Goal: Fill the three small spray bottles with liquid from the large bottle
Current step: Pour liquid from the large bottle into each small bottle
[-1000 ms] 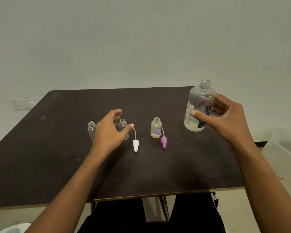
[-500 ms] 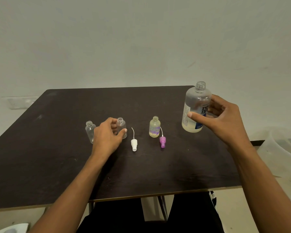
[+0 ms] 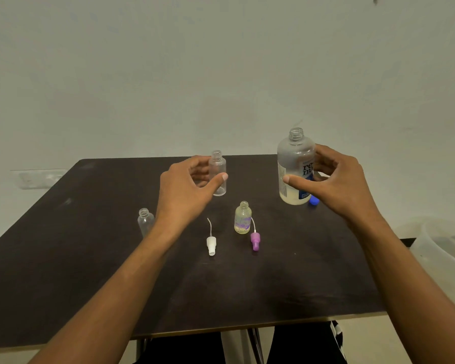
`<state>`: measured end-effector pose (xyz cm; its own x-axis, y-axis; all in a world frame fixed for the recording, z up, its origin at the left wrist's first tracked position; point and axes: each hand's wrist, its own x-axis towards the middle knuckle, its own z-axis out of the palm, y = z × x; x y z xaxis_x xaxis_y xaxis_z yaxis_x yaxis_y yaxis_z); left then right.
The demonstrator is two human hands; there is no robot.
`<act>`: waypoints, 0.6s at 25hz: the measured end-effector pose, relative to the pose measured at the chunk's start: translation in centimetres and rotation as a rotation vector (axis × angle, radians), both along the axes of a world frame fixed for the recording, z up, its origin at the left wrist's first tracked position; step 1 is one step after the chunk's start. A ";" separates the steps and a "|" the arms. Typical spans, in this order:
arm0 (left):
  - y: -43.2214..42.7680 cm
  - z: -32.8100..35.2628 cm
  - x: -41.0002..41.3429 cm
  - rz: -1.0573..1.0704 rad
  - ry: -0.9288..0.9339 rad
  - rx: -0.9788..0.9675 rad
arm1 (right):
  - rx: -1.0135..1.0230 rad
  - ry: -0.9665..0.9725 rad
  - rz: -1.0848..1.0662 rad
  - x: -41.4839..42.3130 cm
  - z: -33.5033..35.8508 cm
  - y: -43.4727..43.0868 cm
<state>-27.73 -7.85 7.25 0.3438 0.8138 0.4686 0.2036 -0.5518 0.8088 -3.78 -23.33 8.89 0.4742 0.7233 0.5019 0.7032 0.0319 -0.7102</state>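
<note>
I'm pinching an empty small bottle point(image 3: 218, 172) in my left hand point(image 3: 187, 191) above the table's point(image 3: 63, 258) far edge, right hand point(image 3: 336, 185) gripping the uncapped big bottle point(image 3: 294, 164); that narrow neck is risking spillage.

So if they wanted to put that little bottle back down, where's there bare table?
Bare table: the whole left side beyond the far-left bottle, the near strip before the white sprayer and purple sprayer, and the back left corner. Crowded: the middle, around the filled bottle, and by the large bottle.
</note>
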 end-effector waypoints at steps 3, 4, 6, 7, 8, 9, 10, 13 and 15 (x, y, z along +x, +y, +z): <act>-0.5 0.8 0.7 -0.032 -0.026 0.000 | 0.002 -0.031 0.001 0.2 0.7 0.5; -0.6 0.9 0.8 -0.046 -0.035 -0.008 | 0.006 -0.041 0.004 0.1 0.9 0.6; -0.8 1.0 0.8 -0.067 -0.049 -0.019 | 0.005 -0.087 0.006 0.0 1.2 0.8; -1.0 1.0 0.8 -0.072 -0.051 -0.019 | 0.000 -0.121 0.000 0.0 1.3 1.1; -1.1 1.0 0.7 -0.074 -0.051 -0.019 | -0.003 -0.154 -0.007 -0.1 1.4 1.3; -1.2 0.9 0.7 -0.079 -0.051 -0.019 | 0.000 -0.188 -0.011 -0.1 1.5 1.6; -1.3 0.8 0.7 -0.090 -0.054 -0.021 | 0.005 -0.232 -0.015 -0.2 1.7 1.8; -1.8 0.6 0.6 -0.129 -0.063 -0.037 | -0.003 -0.410 -0.023 -0.6 2.2 2.2; -2.0 0.5 0.6 -0.145 -0.065 -0.045 | -0.020 -0.488 -0.036 -0.8 2.4 2.4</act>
